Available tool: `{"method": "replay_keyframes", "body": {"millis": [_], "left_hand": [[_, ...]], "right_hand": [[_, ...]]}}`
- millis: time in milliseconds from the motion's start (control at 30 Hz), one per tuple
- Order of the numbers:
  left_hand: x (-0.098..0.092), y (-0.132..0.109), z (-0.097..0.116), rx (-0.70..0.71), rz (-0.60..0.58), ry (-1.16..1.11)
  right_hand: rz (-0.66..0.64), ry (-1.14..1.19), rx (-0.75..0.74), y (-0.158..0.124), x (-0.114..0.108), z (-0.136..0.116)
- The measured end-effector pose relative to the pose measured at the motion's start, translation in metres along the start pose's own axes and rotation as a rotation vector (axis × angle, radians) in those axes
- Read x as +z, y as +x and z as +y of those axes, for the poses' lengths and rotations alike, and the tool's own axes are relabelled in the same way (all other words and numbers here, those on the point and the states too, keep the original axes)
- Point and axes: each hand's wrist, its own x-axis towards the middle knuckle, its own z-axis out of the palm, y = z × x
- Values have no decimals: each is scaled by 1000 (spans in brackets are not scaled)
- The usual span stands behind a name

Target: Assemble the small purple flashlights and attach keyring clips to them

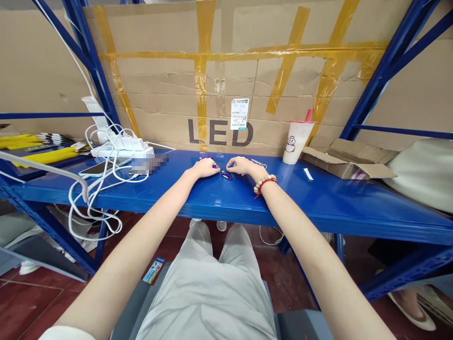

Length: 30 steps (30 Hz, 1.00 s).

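On the blue shelf table (247,200), my left hand (205,167) is closed on a small purple item (215,166) that sticks out by its fingertips. My right hand (239,165) is beside it with thumb and fingertips brought together; whatever they hold is too small to name. Between and just below the two hands lies a small purple clip-like piece (226,175). Another thin purple item (205,157) lies behind my left hand, and a small metallic item (258,163) is behind my right wrist.
At the left are a power strip (123,150) with tangled white cables, a phone (101,168) and yellow items (49,157). A lidded cup (297,141), a white slip (307,174) and an open cardboard box (348,160) stand or lie right. Large cardboard (159,94) backs the table.
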Motion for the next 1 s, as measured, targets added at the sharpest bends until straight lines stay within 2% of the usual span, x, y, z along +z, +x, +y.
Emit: {"method": "replay_keyframes", "body": {"millis": [533, 767, 1000], "left_hand": [[-3, -2, -1, 30, -9, 25], [1, 3, -2, 4, 24, -17], [2, 2, -3, 0, 37, -101]], "right_hand": [[-7, -43, 32, -21, -16, -23], [-22, -41, -1, -24, -18, -20], [-11, -50, -10, -12, -9, -12]]}}
